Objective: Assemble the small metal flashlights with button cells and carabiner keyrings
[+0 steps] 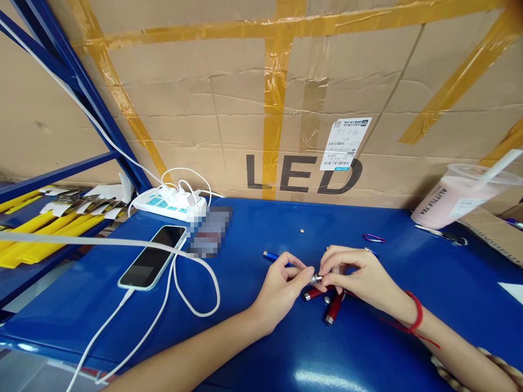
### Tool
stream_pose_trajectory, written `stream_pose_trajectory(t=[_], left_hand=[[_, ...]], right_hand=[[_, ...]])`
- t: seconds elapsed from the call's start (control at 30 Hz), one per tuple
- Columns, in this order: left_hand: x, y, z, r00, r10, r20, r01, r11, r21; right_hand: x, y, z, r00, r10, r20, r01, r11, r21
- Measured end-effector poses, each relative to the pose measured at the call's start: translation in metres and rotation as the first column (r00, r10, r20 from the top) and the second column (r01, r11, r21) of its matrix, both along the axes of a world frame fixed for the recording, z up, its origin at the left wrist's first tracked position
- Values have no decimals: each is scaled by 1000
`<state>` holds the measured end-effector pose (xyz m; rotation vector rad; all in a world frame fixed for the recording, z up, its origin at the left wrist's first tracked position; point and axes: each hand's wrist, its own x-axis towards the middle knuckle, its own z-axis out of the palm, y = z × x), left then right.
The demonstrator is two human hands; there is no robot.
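Observation:
My left hand [286,283] pinches a slim blue pen-shaped tube [274,256] that points back and left over the blue table [286,354]. My right hand [359,277] is closed on the tube's silver tip [315,280], where both hands meet. Under my right hand lie two or three short red tubes [334,308] on the table. A red string is tied round my right wrist [415,311].
A phone [153,264] lies left, charging by a white cable [192,294] from a power strip [169,204]. A small round silver piece [302,231] and a purple clip [373,238] lie behind my hands. A pink drink cup [453,197] stands right. A taped cardboard box [286,98] walls the back.

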<state>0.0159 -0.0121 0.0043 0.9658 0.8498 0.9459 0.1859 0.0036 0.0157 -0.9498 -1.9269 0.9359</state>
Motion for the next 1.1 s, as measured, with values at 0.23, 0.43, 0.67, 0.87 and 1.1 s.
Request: stream_pose_trajectory(t=[0.23, 0.43, 0.67, 0.87, 1.1], left_hand=[[-1, -1, -1, 996, -87, -27, 87, 996, 11], [-2, -2, 4, 994, -106, -33, 105, 994, -20], [-3, -4, 5, 983, -182, -8, 182, 983, 20], [0, -6, -9, 975, -209, -81, 218, 967, 133], [-5, -7, -14, 923, -18, -383, 178, 905, 386]], right_hand=[[0, 0, 1, 1000, 3, -18, -4, 1000, -16], [1, 1, 0, 999, 10, -43, -13, 997, -71], [6, 4, 0, 996, 15, -91, -32, 981, -193], [3, 6, -6, 996, -31, -79, 11, 969, -245], [-4, 3, -8, 998, -45, -45, 30, 955, -297]])
